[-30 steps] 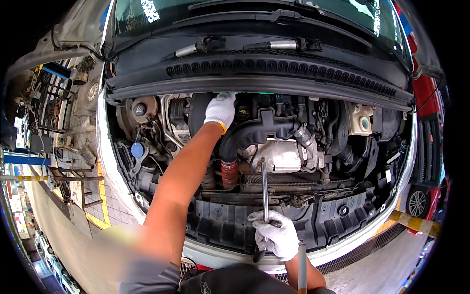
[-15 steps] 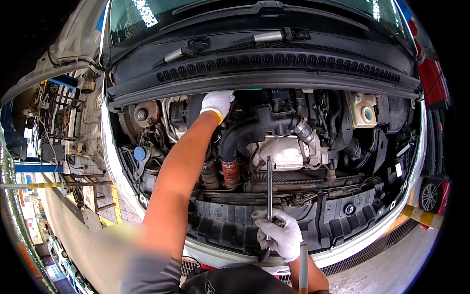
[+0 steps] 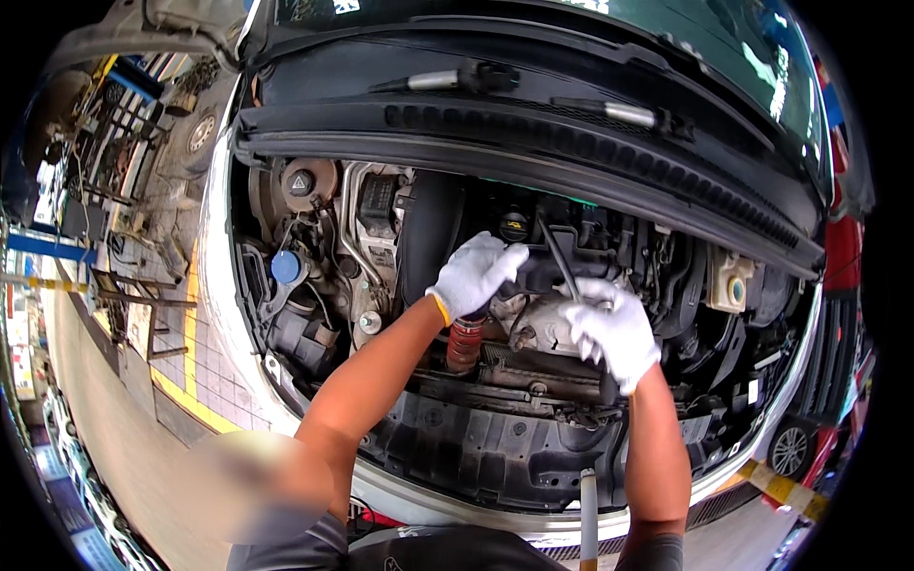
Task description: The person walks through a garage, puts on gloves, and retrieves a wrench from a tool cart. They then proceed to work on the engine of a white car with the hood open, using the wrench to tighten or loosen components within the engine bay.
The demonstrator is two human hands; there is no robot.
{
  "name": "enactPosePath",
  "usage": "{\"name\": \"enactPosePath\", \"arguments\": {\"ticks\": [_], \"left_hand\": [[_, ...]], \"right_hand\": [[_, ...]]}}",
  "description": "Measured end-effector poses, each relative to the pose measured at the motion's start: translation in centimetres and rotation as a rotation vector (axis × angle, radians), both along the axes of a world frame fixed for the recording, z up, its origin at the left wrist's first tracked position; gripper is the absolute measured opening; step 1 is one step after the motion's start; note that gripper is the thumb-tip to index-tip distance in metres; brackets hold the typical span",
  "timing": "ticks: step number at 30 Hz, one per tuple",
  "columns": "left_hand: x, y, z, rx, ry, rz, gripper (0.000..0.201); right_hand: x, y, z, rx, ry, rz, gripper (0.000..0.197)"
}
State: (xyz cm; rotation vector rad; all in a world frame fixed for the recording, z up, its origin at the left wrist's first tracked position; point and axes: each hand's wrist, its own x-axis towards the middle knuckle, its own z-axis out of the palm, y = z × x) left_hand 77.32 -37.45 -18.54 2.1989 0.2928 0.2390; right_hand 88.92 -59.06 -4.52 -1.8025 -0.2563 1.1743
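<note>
In the open engine bay, my left hand point(image 3: 479, 273) wears a white knit glove. It is over the black intake duct, its fingers stretched out and nothing visible in them. My right hand point(image 3: 614, 333), gloved too, is closed around a long-shafted metal tool point(image 3: 560, 255), which slants up and left toward the back of the engine. Where the tool's far tip rests I cannot tell. Close to that tip is a black oil filler cap point(image 3: 514, 226) with a yellow mark. Below my hands are a silvery heat shield point(image 3: 545, 328) and a red ribbed hose point(image 3: 465, 344), both partly covered.
Two silver tube-shaped parts with black heads, one at left point(image 3: 436, 81) and one at right point(image 3: 630, 115), lie on the cowl below the windscreen. A blue-capped reservoir point(image 3: 286, 267) is at left, a pale coolant tank point(image 3: 728, 283) at right. The front crossmember point(image 3: 476, 438) spans the near side.
My left hand has come nearer from the back of the engine. My right hand has carried the tool forward from the front edge to over the engine. The view has turned and shifted.
</note>
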Motion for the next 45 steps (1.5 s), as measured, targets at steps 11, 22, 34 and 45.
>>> {"name": "enactPosePath", "arguments": {"ticks": [11, 22, 34, 45], "left_hand": [[2.1, 1.6, 1.6, 0.281, 0.034, 0.205, 0.046], [5.4, 3.0, 0.9, 0.034, -0.024, 0.459, 0.023], [6.6, 8.1, -0.5, 0.146, 0.118, 0.164, 0.034], [6.4, 6.2, -0.1, 0.137, -0.031, 0.447, 0.03]], "right_hand": [[4.5, 13.2, -6.7, 0.015, 0.224, -0.018, 0.015], [3.9, 15.9, -7.7, 0.177, -0.287, -0.112, 0.023], [3.5, 15.2, -6.4, 0.044, -0.344, 0.026, 0.035], [3.9, 5.1, -8.0, 0.331, 0.328, -0.266, 0.034]]}}
